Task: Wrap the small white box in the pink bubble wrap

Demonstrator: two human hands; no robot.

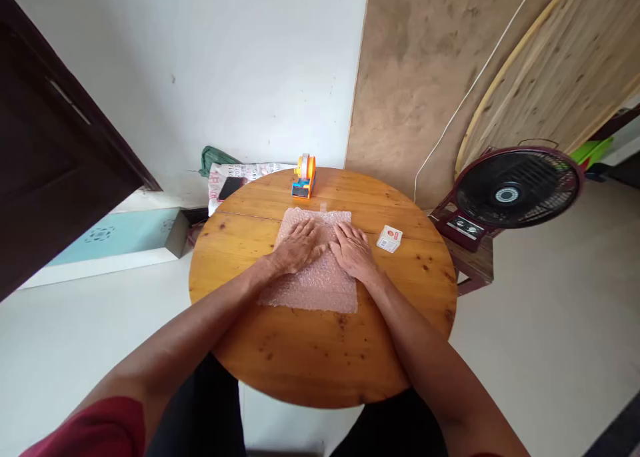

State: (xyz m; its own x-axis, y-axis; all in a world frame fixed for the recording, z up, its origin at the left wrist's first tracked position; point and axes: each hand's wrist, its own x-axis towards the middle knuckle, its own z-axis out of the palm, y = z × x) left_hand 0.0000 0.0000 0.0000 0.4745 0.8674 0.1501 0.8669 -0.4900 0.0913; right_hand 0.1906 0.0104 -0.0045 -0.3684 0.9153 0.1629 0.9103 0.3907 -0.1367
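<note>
Pinkish bubble wrap point(325, 290) takes centre stage in the head view, lying flat on the middle of a round wooden table point(300, 363), and 2 bare hands are right on it! On the left side, the left hand point(299, 249) lies palm down, fingers stretched out straight towards the far edge, thumb angled inward. Across from it, the right hand point(353, 251) matches that flat shape, its fingers fanned over the upper right part of the sheet, and the 2 thumbs nearly meet in the middle.

Just beyond the sheet, near the table's far rim, stands an orange and blue tape dispenser point(311, 175). Over to the right of the right hand, a small white packet point(390, 239) with a red mark rests on the wood. At the far left, a dark phone point(230, 188) lies on a printed white sack point(260, 170) beside the table edge. And out on the right, a dark red fan point(520, 190) sits on a stool point(473, 263), with a big round board point(555, 63) upright behind it.
</note>
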